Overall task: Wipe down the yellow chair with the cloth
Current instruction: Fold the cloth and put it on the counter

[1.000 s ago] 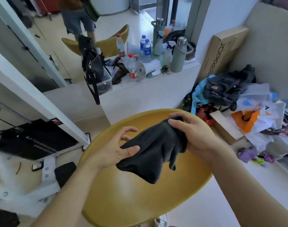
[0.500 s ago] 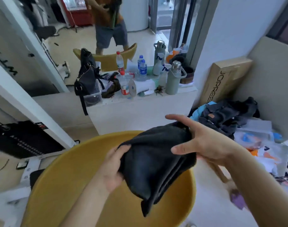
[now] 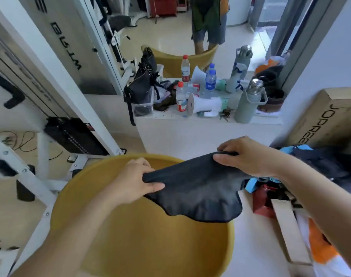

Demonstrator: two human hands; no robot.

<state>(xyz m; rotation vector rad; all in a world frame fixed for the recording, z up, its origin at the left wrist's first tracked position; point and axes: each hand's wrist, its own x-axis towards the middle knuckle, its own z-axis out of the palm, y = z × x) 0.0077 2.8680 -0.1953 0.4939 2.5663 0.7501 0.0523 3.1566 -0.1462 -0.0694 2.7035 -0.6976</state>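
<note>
1. The left hand (image 3: 134,180) grips the near left end of the dark cloth (image 3: 198,192), with the thumb lying along the top and the fingers curled under the bunched edge.
2. The right hand (image 3: 248,156) holds the far right corner of the cloth, its fingers curled over the top edge.
3. The cloth is spread between the two hands and hangs in a loose curve below them. It is held over the far right part of the yellow chair (image 3: 150,236), and its right side reaches past the chair's rim above the pale floor. Whether its lower edge touches the seat cannot be told.
4. The yellow chair fills the lower middle of the view, with its rounded seat open towards the camera.
5. Beyond the chair a white table (image 3: 266,119) carries a black handbag (image 3: 139,86), a white megaphone (image 3: 204,104) lying on its side, a red-capped water bottle (image 3: 181,96) and a grey-green flask (image 3: 248,102).
6. A mirror behind the table shows a standing person's legs.
7. To the right, a cardboard box (image 3: 328,116) with dark lettering leans against the wall, above a heap of bags and packaging.
8. A white metal frame (image 3: 36,182) stands to the left.
</note>
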